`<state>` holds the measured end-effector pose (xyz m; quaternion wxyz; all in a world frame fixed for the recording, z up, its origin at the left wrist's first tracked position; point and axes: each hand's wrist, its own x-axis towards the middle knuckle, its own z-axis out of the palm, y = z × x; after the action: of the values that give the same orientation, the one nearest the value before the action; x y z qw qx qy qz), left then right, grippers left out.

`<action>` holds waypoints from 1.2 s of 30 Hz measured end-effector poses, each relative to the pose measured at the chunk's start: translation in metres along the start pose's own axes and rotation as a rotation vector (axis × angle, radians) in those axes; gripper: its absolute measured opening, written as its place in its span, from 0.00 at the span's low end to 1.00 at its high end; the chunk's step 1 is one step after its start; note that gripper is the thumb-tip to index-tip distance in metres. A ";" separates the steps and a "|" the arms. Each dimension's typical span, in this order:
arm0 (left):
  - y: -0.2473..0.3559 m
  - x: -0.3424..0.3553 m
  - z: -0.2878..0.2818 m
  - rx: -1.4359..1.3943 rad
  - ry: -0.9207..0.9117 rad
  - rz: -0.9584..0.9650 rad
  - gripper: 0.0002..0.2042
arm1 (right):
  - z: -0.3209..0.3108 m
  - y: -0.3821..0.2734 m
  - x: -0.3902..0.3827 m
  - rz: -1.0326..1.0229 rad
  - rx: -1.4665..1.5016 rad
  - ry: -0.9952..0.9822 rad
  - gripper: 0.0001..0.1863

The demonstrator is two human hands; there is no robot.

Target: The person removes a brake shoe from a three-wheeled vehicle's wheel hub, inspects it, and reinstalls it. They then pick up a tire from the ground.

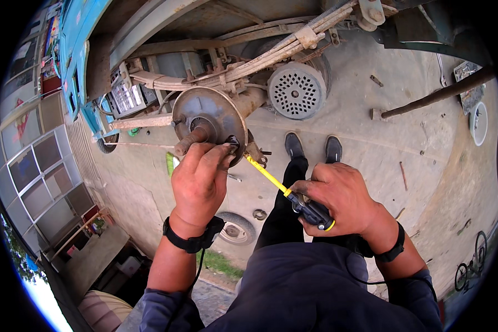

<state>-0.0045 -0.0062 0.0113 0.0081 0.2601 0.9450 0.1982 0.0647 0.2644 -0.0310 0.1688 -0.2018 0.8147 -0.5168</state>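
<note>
A tape measure [311, 213] with a black case and yellow edge is gripped in my right hand [340, 199]. Its yellow blade [268, 176] slants up and left to the lower rim of a round rusty metal plate [196, 105]. A thick hub shaft [196, 135] sticks out of that plate. My left hand [200, 180] is in front of the plate, fingers bent and fingertips closed beside a small dark part near the rim. What they pinch, if anything, is hidden. The blade's tip is beside the plate's edge, below those fingertips.
Above are rusty leaf springs [249, 69] and a grey perforated round cover [296, 91] under a blue vehicle frame [86, 50]. A wooden pole [437, 94] slants at right, near a white bucket [478, 123]. A wheel [235, 228] lies on the floor.
</note>
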 end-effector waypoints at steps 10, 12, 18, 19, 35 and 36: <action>0.061 -0.066 -0.006 -0.384 -0.165 -0.228 0.19 | 0.002 -0.034 -0.009 -0.086 -0.054 0.081 0.29; 0.082 -0.077 -0.006 -0.485 -0.179 -0.234 0.21 | 0.004 -0.045 -0.008 -0.089 -0.073 0.070 0.30; 0.123 -0.105 0.002 -0.589 -0.001 -0.383 0.27 | 0.007 -0.074 -0.007 -0.163 -0.115 0.042 0.32; 0.128 -0.108 0.001 -0.593 0.009 -0.408 0.27 | 0.006 -0.079 -0.008 -0.173 -0.121 0.034 0.32; 0.175 -0.145 0.003 -0.545 0.267 -0.452 0.28 | 0.017 -0.114 -0.044 -0.198 -0.185 -0.070 0.39; 0.175 -0.150 0.004 -0.548 0.265 -0.448 0.28 | 0.018 -0.114 -0.048 -0.204 -0.179 -0.076 0.41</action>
<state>0.2109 0.0586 0.0607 -0.0016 0.0074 0.8832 0.4690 0.1321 0.2310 0.0687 0.1274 -0.3173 0.8257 -0.4487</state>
